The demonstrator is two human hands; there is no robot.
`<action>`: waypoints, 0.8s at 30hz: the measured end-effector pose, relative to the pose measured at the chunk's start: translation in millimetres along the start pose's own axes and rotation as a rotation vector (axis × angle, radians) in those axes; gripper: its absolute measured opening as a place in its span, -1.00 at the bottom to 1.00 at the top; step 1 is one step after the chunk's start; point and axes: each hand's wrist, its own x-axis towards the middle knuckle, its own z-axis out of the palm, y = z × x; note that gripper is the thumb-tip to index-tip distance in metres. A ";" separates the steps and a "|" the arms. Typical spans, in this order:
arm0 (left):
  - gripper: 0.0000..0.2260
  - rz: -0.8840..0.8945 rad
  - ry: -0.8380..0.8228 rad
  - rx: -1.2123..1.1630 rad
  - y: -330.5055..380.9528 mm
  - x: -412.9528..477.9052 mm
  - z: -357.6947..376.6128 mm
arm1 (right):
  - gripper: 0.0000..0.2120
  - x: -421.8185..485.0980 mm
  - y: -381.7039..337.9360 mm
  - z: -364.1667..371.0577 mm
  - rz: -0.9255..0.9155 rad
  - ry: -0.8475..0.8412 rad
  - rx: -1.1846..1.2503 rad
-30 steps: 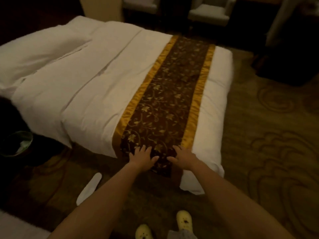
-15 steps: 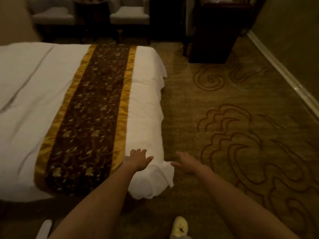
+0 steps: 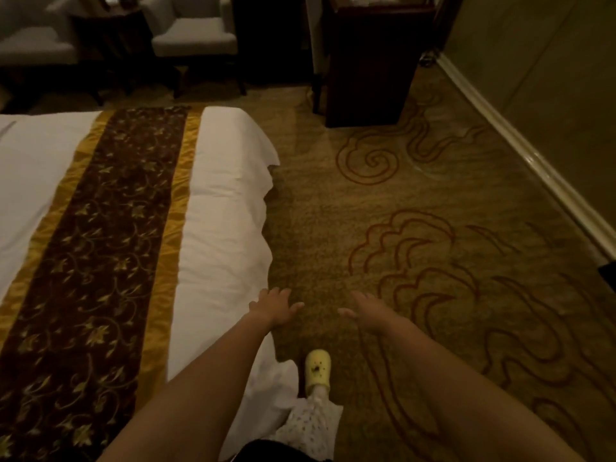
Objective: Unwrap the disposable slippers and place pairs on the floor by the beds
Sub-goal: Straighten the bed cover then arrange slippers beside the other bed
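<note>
No disposable slippers show in the head view. A bed (image 3: pixel 220 208) with white linen and a brown and gold runner (image 3: pixel 100 228) fills the left side. My left hand (image 3: pixel 273 306) hovers at the bed's foot corner, fingers spread, holding nothing. My right hand (image 3: pixel 363 311) reaches out over the patterned carpet (image 3: pixel 416 261), palm down and empty. My foot in a yellow clog (image 3: pixel 318 368) stands on the carpet just beside the bed corner.
Two grey armchairs (image 3: pixel 196 38) and a dark side table (image 3: pixel 110 38) stand beyond the bed. A dark wooden cabinet (image 3: pixel 366 68) stands at the back right. A wall with a pale baseboard (image 3: pixel 540 168) runs along the right.
My view has swung right, away from the bedside toward the foot of the bed. Both hands left the runner and now hover past the bed corner. The white slipper on the floor is out of sight.
</note>
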 end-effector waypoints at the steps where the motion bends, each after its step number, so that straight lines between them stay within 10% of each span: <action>1: -0.43 0.008 -0.005 0.001 5.1 18.1 -9.6 | -0.28 14.2 1.6 -13.9 0.001 0.002 -0.005; 24: -0.41 -0.084 0.031 -0.079 85.3 413.3 -323.0 | -0.28 388.4 -24.4 -391.0 -0.156 -0.035 -0.162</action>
